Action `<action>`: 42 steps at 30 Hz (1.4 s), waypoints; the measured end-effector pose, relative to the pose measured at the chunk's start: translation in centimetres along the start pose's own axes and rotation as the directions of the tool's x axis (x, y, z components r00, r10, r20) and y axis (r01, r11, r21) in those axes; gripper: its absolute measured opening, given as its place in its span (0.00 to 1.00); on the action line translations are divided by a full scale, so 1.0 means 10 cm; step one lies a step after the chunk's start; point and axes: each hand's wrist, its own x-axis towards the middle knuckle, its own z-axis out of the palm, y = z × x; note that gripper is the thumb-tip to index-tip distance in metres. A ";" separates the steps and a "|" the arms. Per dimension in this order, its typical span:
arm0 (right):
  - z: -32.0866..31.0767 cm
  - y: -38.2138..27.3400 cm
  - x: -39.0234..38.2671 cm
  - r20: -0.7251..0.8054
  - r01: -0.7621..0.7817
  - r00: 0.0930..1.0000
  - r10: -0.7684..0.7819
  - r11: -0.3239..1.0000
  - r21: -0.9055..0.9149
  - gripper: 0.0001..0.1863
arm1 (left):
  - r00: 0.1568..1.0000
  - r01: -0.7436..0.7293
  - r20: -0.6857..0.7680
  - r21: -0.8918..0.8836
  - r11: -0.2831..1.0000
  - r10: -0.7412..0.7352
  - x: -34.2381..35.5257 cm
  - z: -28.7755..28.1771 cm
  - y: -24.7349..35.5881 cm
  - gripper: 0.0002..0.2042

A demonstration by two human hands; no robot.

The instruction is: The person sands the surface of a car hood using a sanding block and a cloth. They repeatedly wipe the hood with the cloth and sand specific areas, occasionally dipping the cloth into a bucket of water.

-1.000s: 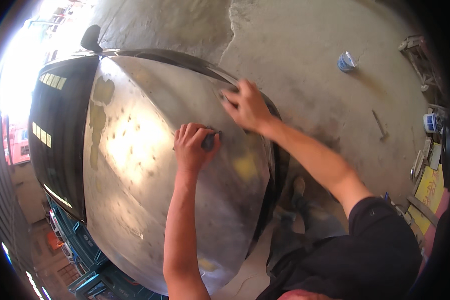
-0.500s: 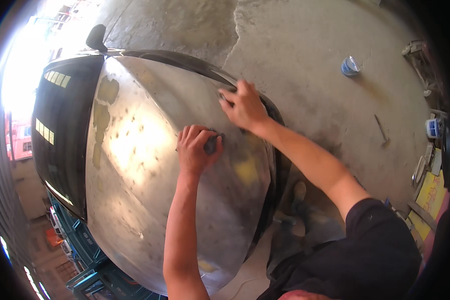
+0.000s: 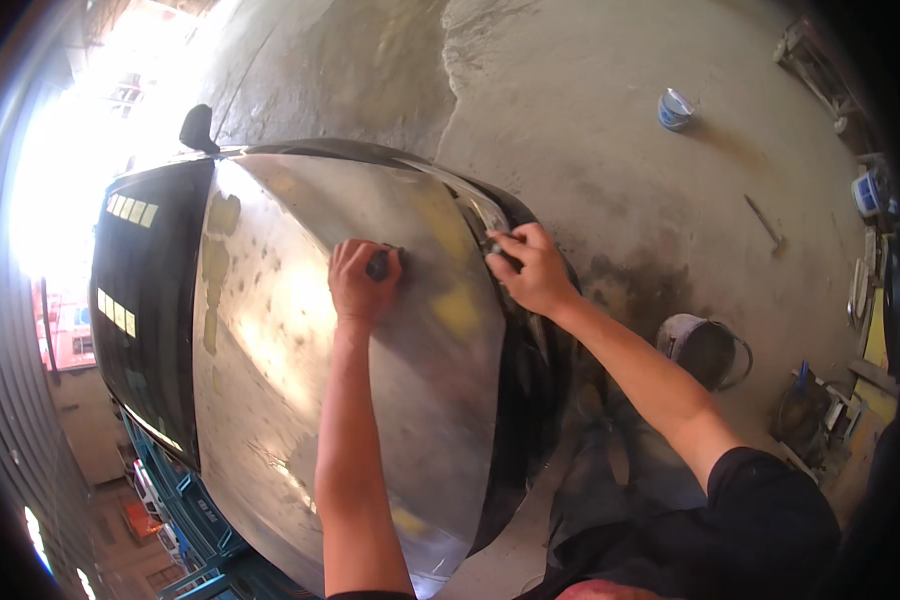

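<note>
In front of me is the hood [image 3: 270, 300] of a dark car, sanded to dull bare metal with yellow filler patches [image 3: 457, 312] and dark specks. My left hand [image 3: 358, 285] rests on the middle of the hood, its fingers wrapped round a dark, rounded pad-like object [image 3: 382, 264]. The underside of that object is hidden. At the hood's front edge, beside the headlight [image 3: 485, 208], my right hand [image 3: 538, 272] is closed in a pinch. A small dark piece [image 3: 494, 247] shows at its fingertips, too little of it visible to name.
The windshield [image 3: 150, 300] and side mirror [image 3: 198, 128] lie to the left. On the concrete floor at right are a grey bucket [image 3: 697, 345], a blue pail [image 3: 675, 110] and a hammer-like tool [image 3: 765, 222]. Teal crates or racks [image 3: 195, 520] stand at the lower left.
My right hand has moved off the hood's surface toward its front edge, uncovering another yellow patch. My left hand stays on the hood. The view has shifted, and the grey bucket now shows.
</note>
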 end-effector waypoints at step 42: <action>-3.09 6.19 -4.81 -0.441 -0.961 0.171 0.881 0.248 0.123 0.22 | -0.015 0.821 0.871 0.291 0.491 -0.492 -5.16 8.16 5.53 0.46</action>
